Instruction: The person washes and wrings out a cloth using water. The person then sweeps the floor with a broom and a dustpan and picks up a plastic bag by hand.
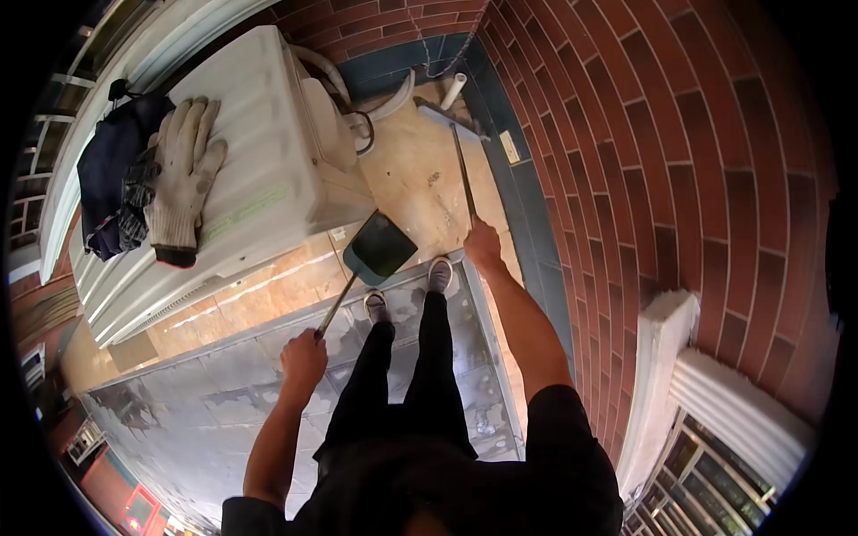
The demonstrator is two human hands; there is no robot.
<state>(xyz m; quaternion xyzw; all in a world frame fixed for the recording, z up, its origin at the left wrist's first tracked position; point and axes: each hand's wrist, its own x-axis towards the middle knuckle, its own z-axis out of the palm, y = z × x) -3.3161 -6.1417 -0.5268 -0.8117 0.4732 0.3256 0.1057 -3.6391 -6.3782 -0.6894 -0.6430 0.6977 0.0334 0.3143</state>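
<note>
My left hand (304,360) is closed round the handle of a dustpan (382,249), whose dark green pan rests on the tiled ledge near my feet. With my right hand (483,244) I grip the long handle of a broom (464,170). Its wide head lies on the tan tiles in the far corner, close to the wall and a short white pipe (455,90). Specks of dirt show on the tan floor (416,183) between the broom head and the dustpan.
At left stands a white air conditioner unit (259,116), with work gloves (183,170) and dark cloth (116,161) on top. A red brick wall (617,152) rises at right. The tan ledge stands beside a grey tiled floor (241,393). Pipes and a hose run behind the unit.
</note>
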